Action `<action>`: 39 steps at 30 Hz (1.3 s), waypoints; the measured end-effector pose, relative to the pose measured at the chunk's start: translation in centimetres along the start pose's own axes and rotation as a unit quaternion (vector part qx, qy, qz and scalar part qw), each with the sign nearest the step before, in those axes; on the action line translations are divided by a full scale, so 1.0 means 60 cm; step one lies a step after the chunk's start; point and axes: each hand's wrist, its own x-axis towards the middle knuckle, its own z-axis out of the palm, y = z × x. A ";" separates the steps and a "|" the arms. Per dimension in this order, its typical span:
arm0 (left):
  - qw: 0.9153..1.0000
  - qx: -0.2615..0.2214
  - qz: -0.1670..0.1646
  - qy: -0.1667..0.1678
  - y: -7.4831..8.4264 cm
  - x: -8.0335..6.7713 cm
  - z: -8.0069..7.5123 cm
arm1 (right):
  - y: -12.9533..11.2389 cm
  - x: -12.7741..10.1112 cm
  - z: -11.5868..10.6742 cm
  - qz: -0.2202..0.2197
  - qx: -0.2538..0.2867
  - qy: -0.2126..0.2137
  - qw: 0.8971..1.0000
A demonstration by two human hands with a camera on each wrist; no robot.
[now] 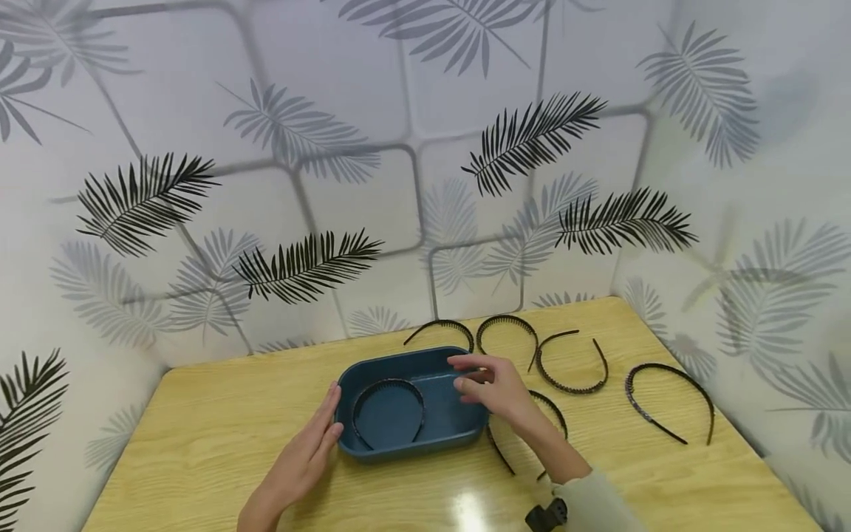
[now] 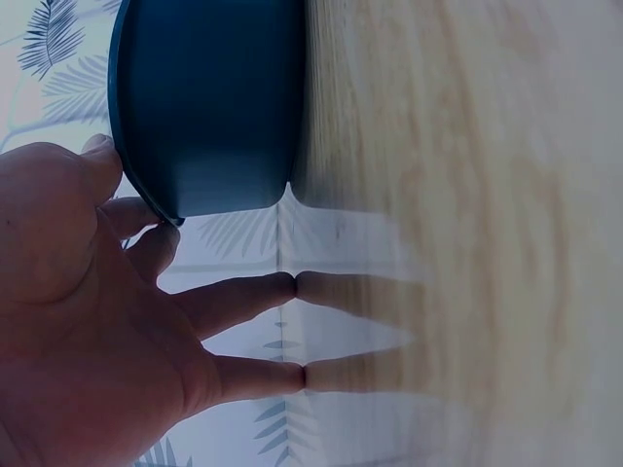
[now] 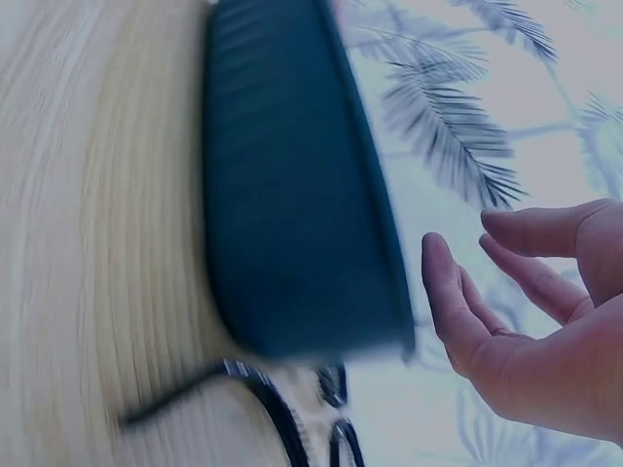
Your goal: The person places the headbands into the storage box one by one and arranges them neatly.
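You are working over a table (image 1: 219,436) of pale wood grain, its smooth top giving off a glossy glare near you. The blue tray (image 1: 412,443) is looking like matt, smooth plastic. The black headbands (image 1: 572,366) are showing thin, toothed plastic with a slight sheen. The walls (image 1: 399,148) are wearing smooth printed leaf covering.

— Any writing, label or number to log?
— None I could read. My blue tray (image 1: 412,436), the headbands (image 1: 572,366) and the wooden table (image 1: 199,428) bore no text; the wall showed only leaf prints.
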 end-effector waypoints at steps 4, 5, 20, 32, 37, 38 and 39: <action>1.000 0.003 0.000 0.000 0.001 0.002 0.002 | -0.009 -0.031 -0.039 0.003 0.012 0.037 0.999; 1.000 0.003 0.002 0.001 0.001 0.002 0.002 | -0.011 -0.038 -0.049 0.004 0.010 0.045 0.999; 1.000 0.004 0.008 0.001 0.012 0.007 0.002 | -0.023 -0.114 -0.222 -0.026 -0.032 0.173 0.984; 1.000 0.013 -0.003 0.001 0.002 -0.009 0.002 | 0.013 -0.161 -0.341 -0.025 -0.018 0.298 0.954; 1.000 0.009 0.014 0.009 0.007 -0.008 0.001 | 0.034 -0.181 -0.374 0.000 -0.003 0.341 0.940; 1.000 0.008 0.017 0.009 0.009 -0.007 0.002 | 0.037 -0.186 -0.380 0.010 -0.014 0.349 0.937; 1.000 0.006 0.020 0.011 0.010 -0.007 0.003 | 0.041 -0.192 -0.385 0.021 -0.033 0.357 0.933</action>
